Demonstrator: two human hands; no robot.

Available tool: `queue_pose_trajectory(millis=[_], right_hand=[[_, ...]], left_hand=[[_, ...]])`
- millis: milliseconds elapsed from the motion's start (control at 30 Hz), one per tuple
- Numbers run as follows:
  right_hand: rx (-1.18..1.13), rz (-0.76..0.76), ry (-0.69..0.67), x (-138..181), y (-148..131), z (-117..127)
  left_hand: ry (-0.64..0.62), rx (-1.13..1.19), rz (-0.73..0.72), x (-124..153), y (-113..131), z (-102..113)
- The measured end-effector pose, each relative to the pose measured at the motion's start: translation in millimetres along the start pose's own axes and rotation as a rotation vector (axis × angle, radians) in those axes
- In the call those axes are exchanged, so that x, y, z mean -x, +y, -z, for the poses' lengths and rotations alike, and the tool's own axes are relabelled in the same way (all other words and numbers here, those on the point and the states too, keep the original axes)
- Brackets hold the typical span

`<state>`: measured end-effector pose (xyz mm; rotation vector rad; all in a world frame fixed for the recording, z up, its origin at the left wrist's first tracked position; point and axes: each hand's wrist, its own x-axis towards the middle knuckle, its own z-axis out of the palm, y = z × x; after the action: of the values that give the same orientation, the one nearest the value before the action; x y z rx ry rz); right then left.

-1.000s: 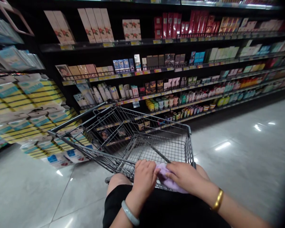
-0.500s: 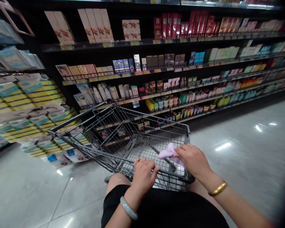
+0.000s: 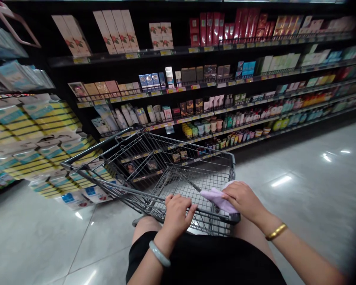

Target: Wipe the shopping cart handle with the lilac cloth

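Observation:
A grey wire shopping cart [image 3: 154, 166] stands in front of me with nothing in its basket. My left hand [image 3: 178, 209] is curled over the cart's handle near its middle. My right hand [image 3: 245, 200] presses a lilac cloth [image 3: 216, 196] onto the right part of the handle, fingers closed on the cloth. A pale bangle sits on my left wrist and a gold one on my right.
Dark shelves [image 3: 213, 85] full of boxes, jars and bottles run across the back. Stacked yellow and blue packs [image 3: 38, 142] fill a display on the left, close to the cart's front corner. Glossy grey tile floor [image 3: 308, 186] stretches right.
My right hand has carried the lilac cloth from the handle's middle, beside my left hand, out along the handle to the right. My left hand has stayed on the handle.

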<state>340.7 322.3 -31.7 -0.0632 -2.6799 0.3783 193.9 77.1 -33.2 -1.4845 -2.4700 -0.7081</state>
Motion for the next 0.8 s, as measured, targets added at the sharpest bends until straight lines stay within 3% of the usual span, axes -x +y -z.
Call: queue_pose_trajectory(millis=[433, 800], right_hand=[[-0.025, -0.021, 0.044, 27.9, -8.2, -8.7], [0.002, -0.101, 0.048, 48.1, -28.2, -6.3]], left_hand=[[-0.018, 0.029, -0.003, 7.7, 9.1, 1.8], [-0.060, 0.046, -0.065, -3.3, 4.0, 3.1]])
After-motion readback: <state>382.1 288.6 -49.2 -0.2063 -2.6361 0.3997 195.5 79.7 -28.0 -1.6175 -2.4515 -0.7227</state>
